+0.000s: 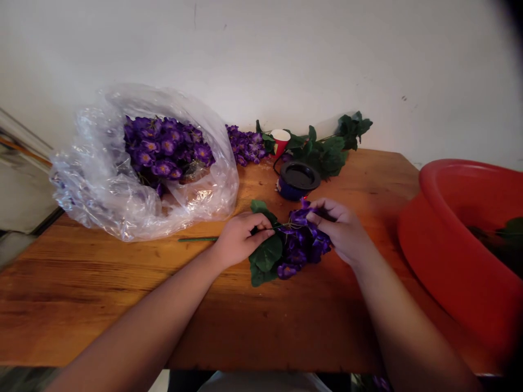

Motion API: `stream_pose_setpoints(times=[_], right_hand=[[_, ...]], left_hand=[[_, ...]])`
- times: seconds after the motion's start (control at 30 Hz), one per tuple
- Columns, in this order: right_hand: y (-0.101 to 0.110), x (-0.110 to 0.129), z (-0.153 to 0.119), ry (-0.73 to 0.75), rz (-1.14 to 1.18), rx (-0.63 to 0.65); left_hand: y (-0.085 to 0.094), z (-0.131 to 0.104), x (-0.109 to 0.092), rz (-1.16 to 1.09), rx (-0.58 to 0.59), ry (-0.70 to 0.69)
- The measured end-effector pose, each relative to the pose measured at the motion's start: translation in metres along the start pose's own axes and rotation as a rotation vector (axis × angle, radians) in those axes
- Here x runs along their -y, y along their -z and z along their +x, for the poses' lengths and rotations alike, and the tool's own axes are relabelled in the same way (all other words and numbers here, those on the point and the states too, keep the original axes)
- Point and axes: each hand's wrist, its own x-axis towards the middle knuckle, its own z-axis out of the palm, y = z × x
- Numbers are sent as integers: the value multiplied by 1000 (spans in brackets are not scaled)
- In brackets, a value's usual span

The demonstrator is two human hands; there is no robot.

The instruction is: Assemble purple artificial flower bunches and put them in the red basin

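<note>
We have a purple flower spray (300,253) low over the middle of the wooden table (102,310), and we take it as the centre of the dial, with twelve o'clock toward the wall (294,65). At nine o'clock our left hand (245,239) pinches the spray between thumb and fingers, next to its green leaves (267,253); a green stem (196,239) shows past this hand, pointing to nine. At three o'clock our right hand (339,231) grasps the purple blossoms at the spray's far edge, thumb against fingers.

At ten o'clock we see a clear plastic bag (122,220) with more purple flowers (167,147) in its mouth. Small purple blooms (247,144) lie at eleven, just beside the bag. At twelve stands a dark pot (289,190) with a black top, and behind it a red cup (280,147). Leafy greenery (330,155) lies at one. A red tub (433,245) at three holds green leaves (514,231).
</note>
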Motion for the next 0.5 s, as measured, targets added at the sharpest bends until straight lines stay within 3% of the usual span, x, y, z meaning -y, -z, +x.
stream_pose_setpoints(times=[0.2,0.5], right_hand=[[-2,8,-4,6,-189,233],[-14,-7,6,225,-404,144]], left_hand=[[0,1,0,-8,25,20],[-2,2,0,56,35,33]])
